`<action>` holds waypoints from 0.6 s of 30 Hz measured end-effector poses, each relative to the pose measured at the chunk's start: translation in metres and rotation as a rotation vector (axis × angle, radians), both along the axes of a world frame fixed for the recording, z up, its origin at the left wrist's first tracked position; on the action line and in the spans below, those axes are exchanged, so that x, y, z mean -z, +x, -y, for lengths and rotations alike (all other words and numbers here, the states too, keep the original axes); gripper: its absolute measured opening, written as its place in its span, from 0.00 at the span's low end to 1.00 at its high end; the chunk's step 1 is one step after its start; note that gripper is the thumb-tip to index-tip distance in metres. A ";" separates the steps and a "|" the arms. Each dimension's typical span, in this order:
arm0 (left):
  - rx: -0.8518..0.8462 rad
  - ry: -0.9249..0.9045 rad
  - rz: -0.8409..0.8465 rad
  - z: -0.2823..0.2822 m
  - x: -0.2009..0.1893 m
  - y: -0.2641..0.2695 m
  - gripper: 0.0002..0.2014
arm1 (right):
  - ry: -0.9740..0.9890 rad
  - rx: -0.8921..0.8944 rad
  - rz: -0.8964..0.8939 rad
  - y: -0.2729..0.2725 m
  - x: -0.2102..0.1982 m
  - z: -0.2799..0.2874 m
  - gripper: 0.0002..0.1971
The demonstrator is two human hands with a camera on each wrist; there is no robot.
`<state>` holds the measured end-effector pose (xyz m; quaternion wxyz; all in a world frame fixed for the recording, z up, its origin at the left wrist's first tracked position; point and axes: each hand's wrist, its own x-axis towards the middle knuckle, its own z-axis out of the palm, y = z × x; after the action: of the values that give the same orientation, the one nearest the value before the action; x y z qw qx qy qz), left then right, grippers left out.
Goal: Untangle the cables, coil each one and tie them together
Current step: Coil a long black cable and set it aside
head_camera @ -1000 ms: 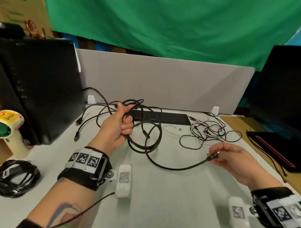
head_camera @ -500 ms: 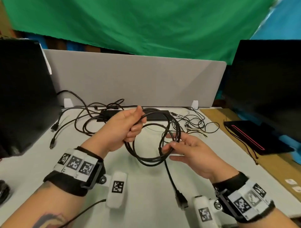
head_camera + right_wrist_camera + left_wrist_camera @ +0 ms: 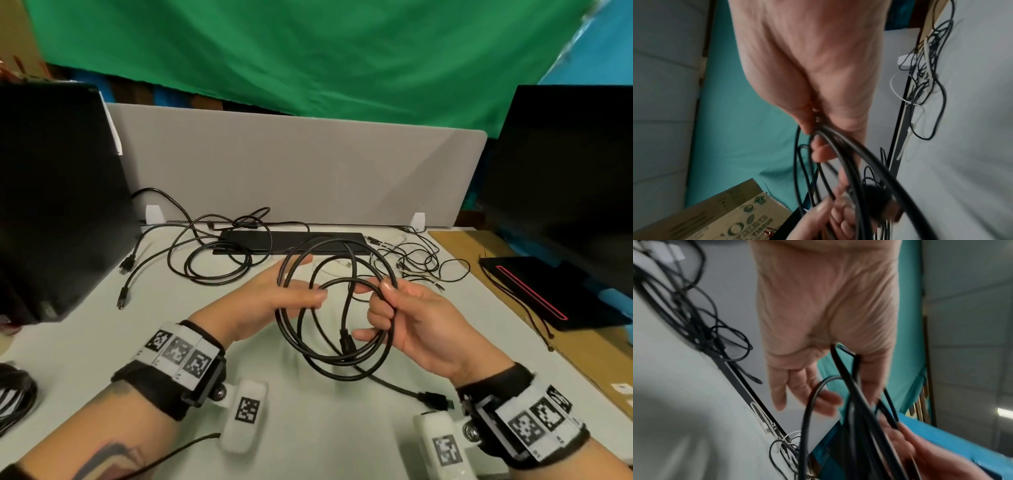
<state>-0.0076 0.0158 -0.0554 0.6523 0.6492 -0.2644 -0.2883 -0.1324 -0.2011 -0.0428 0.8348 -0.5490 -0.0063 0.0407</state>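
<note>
A black cable (image 3: 337, 310) is held above the counter (image 3: 308, 428) between both hands, wound into several loose, uneven loops — thick, round and matte. The right side of the coil is clasped by the right hand (image 3: 416, 323), whose fingers are curled around the bunched strands. The left hand (image 3: 274, 301) is passed through the loops with fingers straight and relaxed, the strands lying across them; nothing is pinched there. One plug (image 3: 344, 341) hangs inside the coil, and the other plug (image 3: 436, 400) lies on the counter near the right wrist, at the end of a trailing length. Behind the hands, a loose tangle of black cables (image 3: 212, 253) is spread on the counter to the left, and a tangle of thinner cables (image 3: 419, 263) — black and white — to the right.
</note>
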 end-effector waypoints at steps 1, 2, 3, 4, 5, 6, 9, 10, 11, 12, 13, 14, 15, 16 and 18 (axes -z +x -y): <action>-0.022 0.028 0.048 0.001 0.002 0.000 0.39 | -0.030 0.049 -0.014 0.001 -0.001 -0.001 0.15; -0.047 0.050 0.110 0.003 0.004 -0.001 0.33 | -0.075 0.104 -0.020 0.001 -0.002 -0.001 0.13; -0.072 0.066 0.171 0.006 0.004 -0.002 0.24 | -0.151 0.160 -0.019 0.001 -0.003 -0.001 0.13; -0.092 0.079 0.218 0.010 0.004 -0.004 0.16 | -0.272 0.224 -0.007 0.001 -0.003 0.000 0.18; -0.106 0.090 0.246 0.013 0.004 -0.006 0.10 | -0.424 0.281 0.021 0.000 -0.004 0.000 0.24; -0.105 0.103 0.270 0.017 0.005 -0.009 0.06 | -0.557 0.306 0.064 -0.001 -0.005 0.000 0.27; -0.027 0.127 0.355 0.024 0.002 -0.021 0.04 | -0.706 0.307 0.210 -0.004 -0.006 -0.004 0.16; 0.007 0.118 0.358 0.025 0.001 -0.024 0.06 | -0.704 0.325 0.236 -0.004 -0.009 -0.005 0.11; 0.025 0.097 0.352 0.026 0.000 -0.026 0.07 | -0.684 0.351 0.251 -0.005 -0.013 -0.004 0.08; 0.021 0.064 0.334 0.025 -0.002 -0.026 0.09 | -0.651 0.373 0.256 -0.004 -0.016 -0.001 0.07; 0.000 0.029 0.317 0.024 -0.004 -0.023 0.10 | -0.599 0.386 0.245 -0.004 -0.021 0.003 0.09; -0.029 0.008 0.311 0.021 -0.006 -0.018 0.10 | -0.521 0.388 0.221 -0.005 -0.025 0.007 0.12; -0.057 0.007 0.318 0.018 -0.007 -0.012 0.12 | -0.426 0.370 0.196 -0.006 -0.028 0.011 0.13; -0.081 0.021 0.321 0.015 -0.009 -0.008 0.14 | -0.328 0.337 0.179 -0.007 -0.030 0.014 0.14; -0.117 0.047 0.307 0.012 -0.009 -0.002 0.13 | -0.147 0.264 0.142 -0.008 -0.031 0.015 0.14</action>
<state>-0.0100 0.0040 -0.0466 0.6046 0.7150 -0.3157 -0.1535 -0.1401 -0.2163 -0.0120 0.7879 -0.6061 0.0102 -0.1080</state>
